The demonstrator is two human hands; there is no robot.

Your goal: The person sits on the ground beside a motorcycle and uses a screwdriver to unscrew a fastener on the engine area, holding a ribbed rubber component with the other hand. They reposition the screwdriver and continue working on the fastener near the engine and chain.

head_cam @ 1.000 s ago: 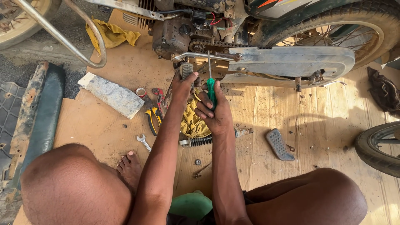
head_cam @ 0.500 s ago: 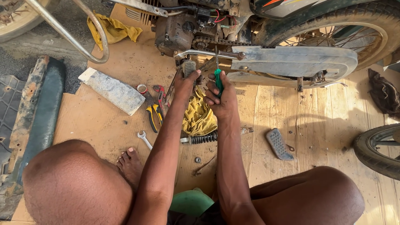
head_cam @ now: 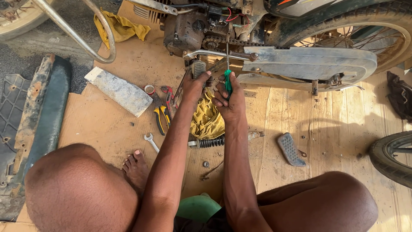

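Observation:
A motorcycle engine with its drive chain stands at the top of the head view. My right hand is shut on a green-handled screwdriver whose shaft points up toward the chain. My left hand rests on the footpeg just below the engine, fingers curled around it. A yellow rag lies on the floor beneath both hands. The grey chain cover runs to the right of the screwdriver.
Yellow-handled pliers, red pliers, a small tape roll, a spanner, a black spring and a loose footpeg lie on the wooden floor. A grey panel lies left. Rear wheel top right; another tyre at right.
Both hands and the screwdriver have risen toward the engine. The left hand has closed more tightly on the footpeg, and the screwdriver shaft now reaches the chain area.

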